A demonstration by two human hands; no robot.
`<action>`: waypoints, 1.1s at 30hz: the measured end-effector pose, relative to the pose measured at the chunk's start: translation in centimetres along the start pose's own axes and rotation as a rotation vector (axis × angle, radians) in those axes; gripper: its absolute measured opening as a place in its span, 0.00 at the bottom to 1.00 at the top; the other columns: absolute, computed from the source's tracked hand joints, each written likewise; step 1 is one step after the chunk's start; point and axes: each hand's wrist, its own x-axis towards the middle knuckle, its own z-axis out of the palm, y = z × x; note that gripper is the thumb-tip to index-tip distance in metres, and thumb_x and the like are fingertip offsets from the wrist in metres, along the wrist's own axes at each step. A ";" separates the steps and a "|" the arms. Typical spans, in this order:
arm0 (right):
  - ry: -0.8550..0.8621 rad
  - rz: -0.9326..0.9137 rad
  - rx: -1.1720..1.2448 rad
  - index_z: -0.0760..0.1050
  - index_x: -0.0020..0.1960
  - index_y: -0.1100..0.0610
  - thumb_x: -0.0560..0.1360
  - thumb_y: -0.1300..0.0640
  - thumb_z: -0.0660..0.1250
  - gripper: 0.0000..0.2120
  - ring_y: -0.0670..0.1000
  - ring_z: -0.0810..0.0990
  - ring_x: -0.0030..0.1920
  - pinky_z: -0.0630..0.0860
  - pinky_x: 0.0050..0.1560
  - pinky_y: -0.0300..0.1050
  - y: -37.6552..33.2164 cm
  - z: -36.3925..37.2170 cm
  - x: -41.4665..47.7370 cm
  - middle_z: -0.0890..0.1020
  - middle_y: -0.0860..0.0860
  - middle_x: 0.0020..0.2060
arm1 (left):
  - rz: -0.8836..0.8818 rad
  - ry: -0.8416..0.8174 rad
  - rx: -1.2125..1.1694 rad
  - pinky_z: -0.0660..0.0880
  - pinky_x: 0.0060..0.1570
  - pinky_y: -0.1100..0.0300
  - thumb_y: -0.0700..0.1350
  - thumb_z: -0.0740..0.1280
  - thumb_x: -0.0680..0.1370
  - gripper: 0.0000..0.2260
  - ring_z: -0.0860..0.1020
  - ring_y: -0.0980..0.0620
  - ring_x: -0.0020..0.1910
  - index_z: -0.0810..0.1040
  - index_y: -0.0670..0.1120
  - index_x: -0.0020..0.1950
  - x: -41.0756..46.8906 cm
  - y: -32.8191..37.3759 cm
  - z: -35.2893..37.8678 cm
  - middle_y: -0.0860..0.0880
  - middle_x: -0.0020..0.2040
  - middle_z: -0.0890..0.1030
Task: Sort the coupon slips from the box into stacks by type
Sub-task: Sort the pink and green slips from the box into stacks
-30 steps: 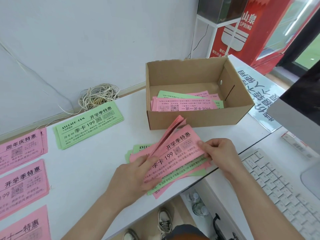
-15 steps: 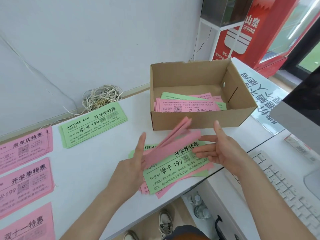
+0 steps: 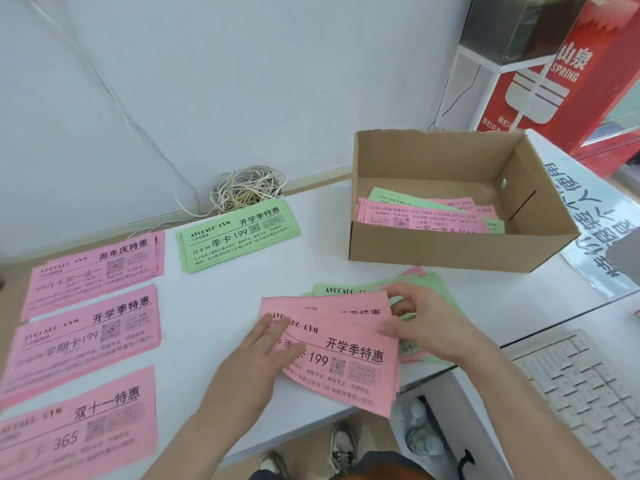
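Left hand (image 3: 256, 362) spread flat on pink paper slips (image 3: 346, 358), lower centre; right hand (image 3: 422, 323) pinches their right edge; flat, matte rectangles.

A plain white wall (image 3: 242, 81) stood behind the white table (image 3: 214, 292), a big red machine (image 3: 568, 81) stood in the corner, and a white keyboard (image 3: 585, 393) sat on a lower desk.

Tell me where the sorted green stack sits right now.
The green stack lies on the table's far side, left of the cardboard box, just before the cable coil.
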 end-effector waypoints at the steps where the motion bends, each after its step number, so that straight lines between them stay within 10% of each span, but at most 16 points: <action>1: -0.023 0.002 -0.065 0.75 0.55 0.43 0.71 0.62 0.73 0.19 0.47 0.83 0.45 0.79 0.53 0.50 0.0 0.2 0.2 0.84 0.47 0.45 | -0.027 -0.004 -0.008 0.80 0.40 0.56 0.30 0.79 0.52 0.34 0.79 0.41 0.58 0.83 0.55 0.53 -0.1 -0.1 0.1 0.46 0.61 0.80; 8: 0.052 -0.068 -0.106 0.78 0.49 0.45 0.72 0.67 0.68 0.17 0.43 0.84 0.42 0.81 0.48 0.47 -0.8 0.8 0.9 0.85 0.45 0.40 | -0.244 -0.122 -0.469 0.49 0.69 0.70 0.29 0.58 0.71 0.32 0.48 0.61 0.74 0.69 0.58 0.69 -0.9 0.2 -2.0 0.63 0.74 0.51; 13: 0.076 -0.191 0.026 0.81 0.50 0.48 0.73 0.68 0.69 0.15 0.40 0.82 0.37 0.74 0.36 0.34 -2.5 0.4 0.9 0.86 0.43 0.41 | -0.728 0.324 -1.084 0.69 0.58 0.63 0.33 0.68 0.75 0.32 0.68 0.60 0.67 0.62 0.55 0.73 -1.0 -0.3 -5.3 0.59 0.68 0.67; 16: 0.099 -0.316 0.063 0.80 0.48 0.48 0.74 0.67 0.69 0.14 0.43 0.82 0.36 0.71 0.32 0.28 -4.4 1.5 0.8 0.85 0.40 0.40 | -0.792 0.443 -1.159 0.74 0.49 0.58 0.34 0.68 0.75 0.19 0.82 0.55 0.47 0.74 0.51 0.61 -1.8 -0.6 -6.5 0.54 0.48 0.85; 21: 0.104 -0.459 0.056 0.79 0.44 0.45 0.74 0.68 0.69 0.16 0.54 0.83 0.39 0.80 0.40 0.51 -6.8 5.2 1.3 0.85 0.41 0.39 | -0.860 0.679 -1.007 0.69 0.32 0.70 0.27 0.67 0.72 0.13 0.75 0.60 0.30 0.75 0.45 0.39 -4.9 -1.7 -7.0 0.57 0.31 0.80; 33: -0.064 -0.348 0.008 0.81 0.44 0.54 0.75 0.66 0.68 0.09 0.39 0.77 0.25 0.67 0.23 0.28 -8.3 9.0 3.7 0.85 0.46 0.34 | -0.937 0.653 -1.029 0.76 0.43 0.63 0.27 0.63 0.74 0.16 0.82 0.56 0.42 0.77 0.48 0.46 -8.9 -3.1 -7.0 0.55 0.40 0.84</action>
